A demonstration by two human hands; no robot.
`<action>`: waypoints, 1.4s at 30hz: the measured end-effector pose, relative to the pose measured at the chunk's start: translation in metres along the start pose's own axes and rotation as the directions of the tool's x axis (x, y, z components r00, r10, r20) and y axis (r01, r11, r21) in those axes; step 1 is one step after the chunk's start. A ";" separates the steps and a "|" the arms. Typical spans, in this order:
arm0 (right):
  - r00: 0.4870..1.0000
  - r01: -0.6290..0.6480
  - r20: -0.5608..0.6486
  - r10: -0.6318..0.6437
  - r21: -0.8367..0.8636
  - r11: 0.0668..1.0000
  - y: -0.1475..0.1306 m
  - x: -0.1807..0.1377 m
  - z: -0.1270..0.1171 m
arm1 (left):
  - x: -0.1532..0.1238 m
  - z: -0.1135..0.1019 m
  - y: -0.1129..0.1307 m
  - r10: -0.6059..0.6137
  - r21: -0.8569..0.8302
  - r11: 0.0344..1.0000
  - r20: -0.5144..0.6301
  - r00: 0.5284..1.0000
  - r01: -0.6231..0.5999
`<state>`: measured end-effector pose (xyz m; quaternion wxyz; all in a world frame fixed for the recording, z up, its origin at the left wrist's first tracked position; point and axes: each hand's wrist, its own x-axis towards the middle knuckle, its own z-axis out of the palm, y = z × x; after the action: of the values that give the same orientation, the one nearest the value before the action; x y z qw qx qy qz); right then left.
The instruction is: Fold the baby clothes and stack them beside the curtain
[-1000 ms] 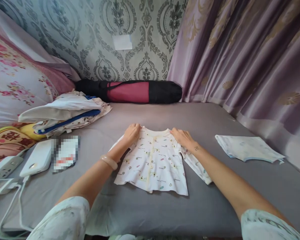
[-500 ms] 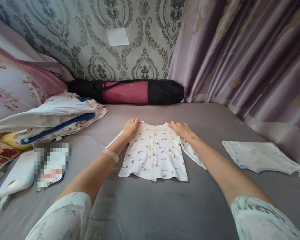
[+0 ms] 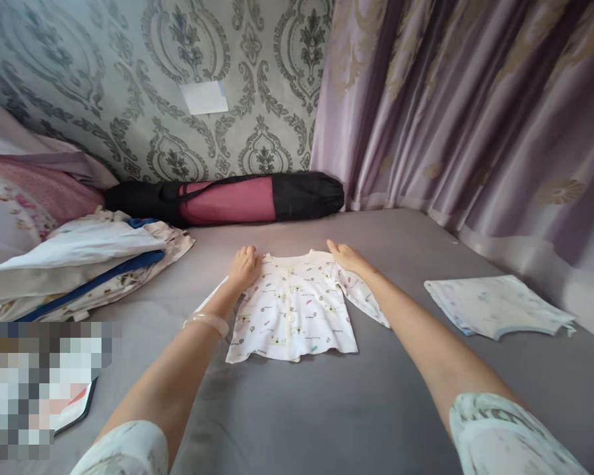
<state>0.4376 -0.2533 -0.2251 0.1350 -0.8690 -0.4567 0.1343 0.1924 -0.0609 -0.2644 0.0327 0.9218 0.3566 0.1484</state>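
Nearest you, your two forearms run out over the grey bed sheet (image 3: 297,422), patterned sleeves at the elbows and a pale bangle (image 3: 206,322) on your left wrist. Just short of your fingertips lies the small printed baby shirt (image 3: 294,309), spread flat and face up, its hem toward you and its neckline away.

Your left hand (image 3: 242,264) rests on the shirt's left shoulder, fingers (image 3: 248,253) curled down onto the cloth; whether they pinch it or only press it, you cannot tell from here. Your right hand (image 3: 345,255) lies on the opposite shoulder with its fingers stretched flat and released, pressing rather than gripping. The right sleeve trails out below that hand, toward your forearm.

Since a second ago your hands have kept their places on the two shoulders, while the shirt looks flatter and squarer, its hem straighter. By my judgement the smoothing of the upper edge is about settled and the garment sits ready for whatever fold comes.

Well off to the right of your right fingers lies a folded pale garment (image 3: 495,305). Left of your left fingers sits a pile of clothes (image 3: 79,260). Beyond both sets of fingertips, against the patterned wall, lies a black-and-red rolled bag (image 3: 228,198), with the mauve curtain (image 3: 475,112) hanging to its right.
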 end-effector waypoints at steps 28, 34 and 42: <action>0.849 -0.310 -0.296 0.438 0.392 0.866 0.128 -0.081 -0.022 | -0.005 0.047 0.170 0.418 -0.221 0.897 0.137 0.898 -0.383; 0.917 -0.323 -0.295 0.269 -0.153 0.934 0.121 -0.091 -0.008 | -0.010 0.036 0.174 0.400 -0.155 0.915 0.243 0.884 -0.372; 0.907 -0.302 -0.376 0.192 -0.261 0.917 0.080 -0.091 -0.007 | 0.006 0.025 0.187 0.326 -0.165 0.945 0.404 0.855 -0.282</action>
<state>0.4509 -0.3736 -0.2371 0.0546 -0.9406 -0.3263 -0.0768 0.3251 -0.1953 -0.2562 0.1321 0.9736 0.1828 -0.0356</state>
